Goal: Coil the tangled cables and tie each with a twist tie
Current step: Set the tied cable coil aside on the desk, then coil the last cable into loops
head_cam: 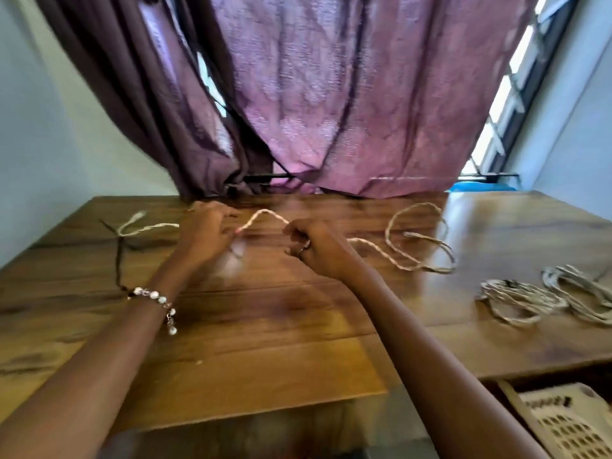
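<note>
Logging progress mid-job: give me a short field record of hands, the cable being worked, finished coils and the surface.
left hand: pinches the cable, grip blurred
right hand: pinches the same cable, ring on one finger
cable: arches between both hands, then trails right in loose loops on the table
coiled cables: two bundles at right, ties too small to tell
loose cable: far left, untouched

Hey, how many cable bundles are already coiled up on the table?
2, lying side by side at the table's right edge: one coiled bundle nearer the middle, the other coiled bundle partly cut off by the frame. More may lie out of view.
</note>
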A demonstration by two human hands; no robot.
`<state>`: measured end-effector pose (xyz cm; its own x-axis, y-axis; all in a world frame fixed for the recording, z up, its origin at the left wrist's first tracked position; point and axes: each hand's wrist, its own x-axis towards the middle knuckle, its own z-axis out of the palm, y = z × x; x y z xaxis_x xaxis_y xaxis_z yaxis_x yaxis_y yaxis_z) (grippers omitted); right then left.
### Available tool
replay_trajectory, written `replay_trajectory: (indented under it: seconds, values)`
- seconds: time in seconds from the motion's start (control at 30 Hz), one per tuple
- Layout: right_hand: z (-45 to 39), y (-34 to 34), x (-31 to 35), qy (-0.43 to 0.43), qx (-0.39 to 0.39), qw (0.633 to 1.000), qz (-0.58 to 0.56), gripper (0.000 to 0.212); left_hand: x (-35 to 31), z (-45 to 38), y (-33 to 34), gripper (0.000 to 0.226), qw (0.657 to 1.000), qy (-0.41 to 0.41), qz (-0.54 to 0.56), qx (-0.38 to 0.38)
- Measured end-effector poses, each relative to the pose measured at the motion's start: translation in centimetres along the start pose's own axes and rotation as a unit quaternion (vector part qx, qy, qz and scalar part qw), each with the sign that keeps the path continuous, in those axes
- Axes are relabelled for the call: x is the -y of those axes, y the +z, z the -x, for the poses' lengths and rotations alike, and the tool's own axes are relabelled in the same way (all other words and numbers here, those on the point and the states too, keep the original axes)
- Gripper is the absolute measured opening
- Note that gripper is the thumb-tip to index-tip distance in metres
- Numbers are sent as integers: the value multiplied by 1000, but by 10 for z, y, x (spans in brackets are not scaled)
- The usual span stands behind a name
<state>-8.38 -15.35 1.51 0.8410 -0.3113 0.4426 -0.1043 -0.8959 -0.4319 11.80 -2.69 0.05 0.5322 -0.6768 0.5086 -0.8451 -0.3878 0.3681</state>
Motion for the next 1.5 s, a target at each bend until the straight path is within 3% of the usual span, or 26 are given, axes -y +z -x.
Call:
replay_trajectory:
  seconds: [0.13,0.27,0.37,0.43,0.53,0.67,0.8,0.9,1.0,1.1,1.2,1.23,1.27,1.3,1.4,1.5]
  values:
    - [-47,45,21,-29,34,998,36,55,55,2,-24,47,964,-60,-248,76]
    - [-78,86,38,-16,106,985,135,71,98,0,-27,37,950,-77,-274,129]
    - [-90,110,36,19,139,973,185,56,115,-5,-29,20,960,-88,-244,107]
    - [-93,116,26,25,99,975,199,33,109,-7,-28,14,957,-98,-265,59]
    - [-94,119,8,42,-5,993,110,20,107,-9,-32,21,963,-85,-256,-15]
    - [-99,102,-3,109,-207,972,-41,12,109,-11,-37,22,981,-9,-147,-129]
    - [-101,79,-3,119,-324,933,-103,16,84,-12,-43,21,978,2,-72,-198]
    - [-98,67,-2,125,-389,906,-111,16,62,-7,-46,13,977,-30,146,-153]
    - [-96,55,-3,156,-417,891,-88,13,32,-4,-51,9,915,-44,386,-105]
    - [-94,52,-11,146,-386,911,-22,16,10,-4,-54,21,819,-74,564,-67]
    - [-92,56,-23,84,-312,945,48,29,0,-2,-56,30,662,-66,747,20]
    - [-92,58,-28,58,-286,954,67,31,-2,-1,-57,32,625,-48,778,37]
    - [-92,60,-32,36,-256,962,86,30,-2,1,-56,36,610,-30,791,40]
    - [-93,61,-33,15,-220,970,106,29,-2,2,-56,40,612,-15,790,32]
    - [-97,62,-27,-73,-115,976,173,15,-1,3,-54,41,660,-17,751,-7]
    - [-95,57,-6,-158,7,957,243,28,8,0,-48,44,726,-55,684,-42]
